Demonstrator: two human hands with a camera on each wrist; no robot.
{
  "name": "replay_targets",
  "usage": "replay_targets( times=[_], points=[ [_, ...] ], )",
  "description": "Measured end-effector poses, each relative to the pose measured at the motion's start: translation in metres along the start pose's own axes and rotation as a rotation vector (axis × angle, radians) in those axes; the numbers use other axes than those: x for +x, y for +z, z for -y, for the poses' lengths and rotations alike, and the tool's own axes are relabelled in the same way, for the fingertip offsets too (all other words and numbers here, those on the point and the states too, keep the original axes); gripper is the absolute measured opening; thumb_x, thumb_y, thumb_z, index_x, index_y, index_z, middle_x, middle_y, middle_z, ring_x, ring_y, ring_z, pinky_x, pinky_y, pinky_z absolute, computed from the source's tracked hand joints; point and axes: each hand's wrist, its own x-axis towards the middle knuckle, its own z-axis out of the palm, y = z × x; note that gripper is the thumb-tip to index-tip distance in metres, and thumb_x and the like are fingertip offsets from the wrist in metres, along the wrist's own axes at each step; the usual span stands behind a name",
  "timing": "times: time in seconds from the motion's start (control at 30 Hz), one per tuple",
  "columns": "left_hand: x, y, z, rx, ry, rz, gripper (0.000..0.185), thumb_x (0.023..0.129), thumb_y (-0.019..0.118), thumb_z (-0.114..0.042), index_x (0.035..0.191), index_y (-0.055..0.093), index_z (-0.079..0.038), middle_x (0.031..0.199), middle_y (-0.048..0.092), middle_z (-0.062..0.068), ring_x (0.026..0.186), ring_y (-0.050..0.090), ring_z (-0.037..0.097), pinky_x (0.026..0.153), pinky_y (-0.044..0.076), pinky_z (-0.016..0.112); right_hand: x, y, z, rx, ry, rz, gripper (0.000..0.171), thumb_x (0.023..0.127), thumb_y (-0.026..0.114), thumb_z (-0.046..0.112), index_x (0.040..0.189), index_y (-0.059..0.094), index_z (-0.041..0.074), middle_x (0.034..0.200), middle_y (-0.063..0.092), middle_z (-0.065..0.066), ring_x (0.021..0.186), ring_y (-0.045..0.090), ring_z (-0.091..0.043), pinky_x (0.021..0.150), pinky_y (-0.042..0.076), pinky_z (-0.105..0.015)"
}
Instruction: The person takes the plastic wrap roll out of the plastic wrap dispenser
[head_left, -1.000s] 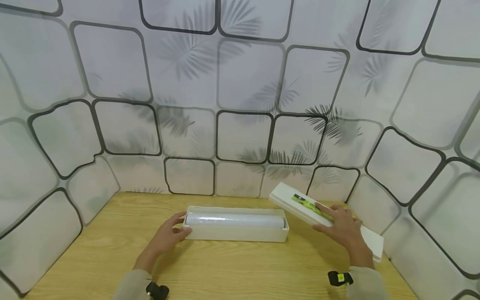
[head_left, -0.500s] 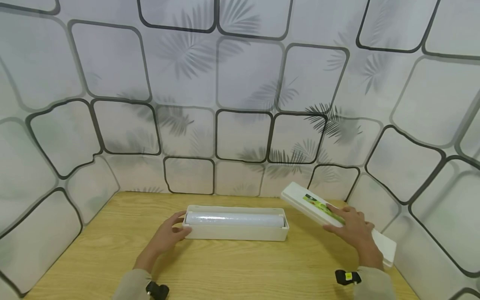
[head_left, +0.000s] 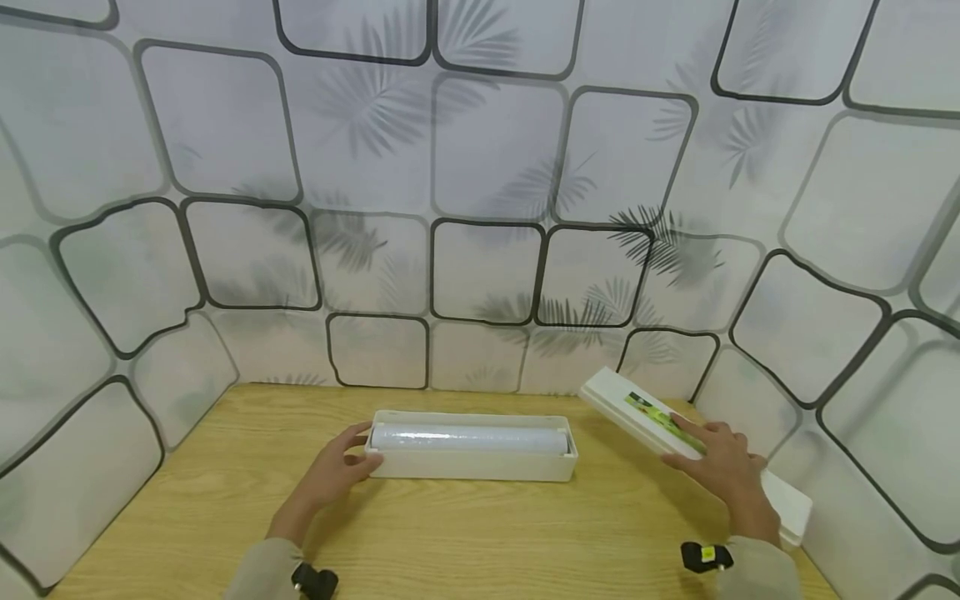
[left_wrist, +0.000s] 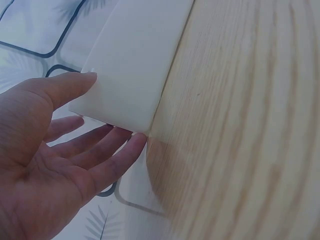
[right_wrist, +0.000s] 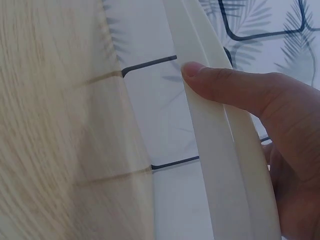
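A long white box [head_left: 472, 467] stands lidless in the middle of the wooden table, a shiny roll of cling film [head_left: 468, 438] lying inside it. My left hand [head_left: 341, 468] holds the box's left end, thumb at the front corner and fingers behind. In the left wrist view the thumb lies against the box wall [left_wrist: 132, 65] and the fingertips touch its end. My right hand [head_left: 720, 467] grips the white lid [head_left: 611, 392], which carries a green label [head_left: 660, 419]. It is tilted, off to the right of the box. The right wrist view shows the thumb along the lid's edge [right_wrist: 215, 165].
The wooden table [head_left: 450, 542] runs back to a patterned wall [head_left: 487, 275] that also closes in both sides. The lid's near end is close to the right wall [head_left: 862, 467]. Each wrist wears a black camera strap [head_left: 705, 557].
My right hand has carried the lid to the right and slightly toward me, farther from the box. The left hand and the box have stayed in place.
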Motion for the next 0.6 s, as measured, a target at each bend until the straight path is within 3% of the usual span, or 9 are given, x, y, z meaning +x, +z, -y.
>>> replay_targets(
  times=[0.6],
  points=[
    [0.0,-0.001,0.0,-0.011,-0.003,0.004,0.065,0.1,0.068,-0.013,0.154,0.037,0.004,0.148,0.046,0.041,0.111,0.071,0.04,0.081,0.063,0.037,0.002,0.011,-0.024,-0.033,0.089,0.066,0.091,0.086,0.069,0.069,0.156,0.042,0.017,0.139,0.04,-0.045,0.12,0.037,-0.071,0.08,0.03,-0.089]
  ],
)
